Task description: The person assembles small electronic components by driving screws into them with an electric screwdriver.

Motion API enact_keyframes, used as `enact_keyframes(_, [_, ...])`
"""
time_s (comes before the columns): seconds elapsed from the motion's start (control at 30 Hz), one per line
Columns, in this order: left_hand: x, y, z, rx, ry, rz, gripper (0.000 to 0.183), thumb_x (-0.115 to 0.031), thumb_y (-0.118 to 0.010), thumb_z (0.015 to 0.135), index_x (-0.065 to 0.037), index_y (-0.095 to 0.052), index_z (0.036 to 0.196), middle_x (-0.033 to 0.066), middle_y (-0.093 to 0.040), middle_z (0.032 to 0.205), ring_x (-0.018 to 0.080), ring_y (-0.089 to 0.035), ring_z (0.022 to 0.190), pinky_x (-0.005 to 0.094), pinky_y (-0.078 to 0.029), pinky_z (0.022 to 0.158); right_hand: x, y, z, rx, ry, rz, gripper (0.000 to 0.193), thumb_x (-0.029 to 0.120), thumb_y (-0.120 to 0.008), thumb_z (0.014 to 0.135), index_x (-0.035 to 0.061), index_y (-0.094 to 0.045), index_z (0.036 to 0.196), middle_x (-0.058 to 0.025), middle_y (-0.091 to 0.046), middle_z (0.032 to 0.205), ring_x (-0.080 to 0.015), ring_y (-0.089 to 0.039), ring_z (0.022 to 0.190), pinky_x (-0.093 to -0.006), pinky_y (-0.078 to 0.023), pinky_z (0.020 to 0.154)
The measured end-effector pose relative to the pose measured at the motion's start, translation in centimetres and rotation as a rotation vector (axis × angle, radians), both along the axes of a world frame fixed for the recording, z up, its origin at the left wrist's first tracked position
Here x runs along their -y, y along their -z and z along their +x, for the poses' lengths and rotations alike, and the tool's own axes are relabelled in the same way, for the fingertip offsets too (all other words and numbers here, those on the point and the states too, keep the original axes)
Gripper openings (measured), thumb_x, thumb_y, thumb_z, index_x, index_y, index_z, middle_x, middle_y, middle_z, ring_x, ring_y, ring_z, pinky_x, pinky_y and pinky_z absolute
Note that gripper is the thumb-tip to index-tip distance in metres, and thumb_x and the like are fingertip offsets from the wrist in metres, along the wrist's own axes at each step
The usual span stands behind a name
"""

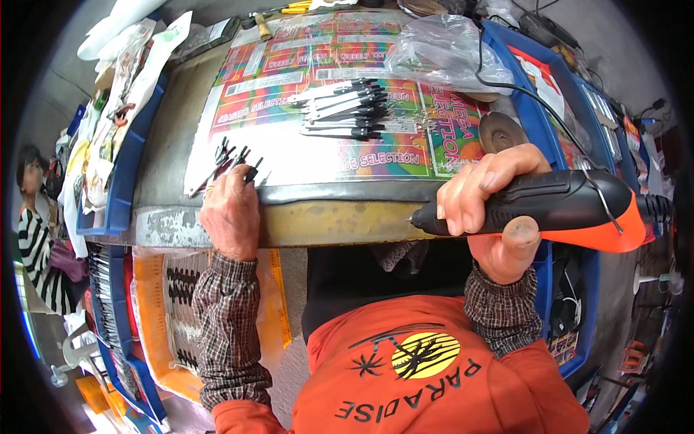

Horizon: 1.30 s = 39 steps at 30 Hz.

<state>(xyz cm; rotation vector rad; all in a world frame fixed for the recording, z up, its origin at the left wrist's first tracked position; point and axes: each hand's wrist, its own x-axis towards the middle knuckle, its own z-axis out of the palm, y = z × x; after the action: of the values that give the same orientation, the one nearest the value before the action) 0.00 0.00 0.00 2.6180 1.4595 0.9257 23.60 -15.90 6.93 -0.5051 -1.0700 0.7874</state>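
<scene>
My right hand (499, 195) is wrapped round a black and orange electric screwdriver (557, 202), held level in front of the table's edge with its thin tip pointing left. At the table's left front, my left hand (230, 213) has its fingers bent and closed at a few slim pieces with black ends (235, 159). What its fingertips hold is hidden. Farther back, a pile of slim white-and-black pieces (343, 108) lies on a colourful printed sheet (383, 163). Tiny bits (430, 123) are scattered to the right of the pile.
A clear plastic bag (448, 50) and a round brown dish (504, 132) sit at the right. Blue trays (126, 206) flank the table, and a black cable (535, 92) runs along the right. An orange crate (155, 318) of parts stands below left. Another person (43, 246) is far left.
</scene>
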Motion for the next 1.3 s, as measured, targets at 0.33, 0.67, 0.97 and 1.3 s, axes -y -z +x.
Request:
enact_keyframes(0.33, [-2.3,-2.3,4.1,0.027,0.190,0.146,0.019,0.001,-0.060,0.066,-0.008,-0.061,0.082,0.0094,-0.059,0.082,0.0275,-0.057,0.078,0.0363,-0.046,0.068,-0.3,0.2,0.9,-0.042,0.037,-0.045,0.040,0.009,-0.072,0.069,0.0013,-0.042,0.094,-0.0056,-0.049,0.072,-0.0134,-0.052,0.061,-0.0295,-0.046,0.058])
enact_keyframes(0.67, [-3.2,-2.2,14.1,0.003,0.389,0.113,0.019,-0.011,-0.066,0.072,-0.007,-0.060,0.090,0.0095,-0.058,0.089,0.0287,-0.057,0.079,0.0371,-0.045,0.067,-0.2,0.5,1.8,-0.082,0.046,-0.075,0.042,0.011,-0.073,0.070,0.0023,-0.041,0.095,-0.0052,-0.049,0.071,-0.0130,-0.052,0.061,-0.0299,-0.046,0.059])
enact_keyframes(0.97, [-3.7,-0.9,16.3,0.027,0.383,0.209,0.024,-0.010,-0.068,0.068,-0.009,-0.060,0.091,0.0083,-0.058,0.091,0.0286,-0.055,0.086,0.0371,-0.045,0.072,-0.2,0.1,2.2,-0.003,0.245,-0.159,0.048,0.039,-0.071,0.073,0.0040,-0.042,0.090,-0.0042,-0.048,0.060,-0.0152,-0.050,0.052,-0.0304,-0.043,0.053])
enact_keyframes(1.3, [-3.7,-0.9,16.1,0.033,0.344,0.192,0.020,-0.008,-0.061,0.074,-0.008,-0.052,0.092,0.0084,-0.057,0.089,0.0278,-0.053,0.091,0.0422,-0.033,0.084,-1.8,0.7,3.8,0.094,0.420,-0.099,0.043,0.038,-0.065,0.078,0.0039,-0.042,0.092,-0.0035,-0.047,0.062,-0.0142,-0.049,0.057,-0.0319,-0.042,0.060])
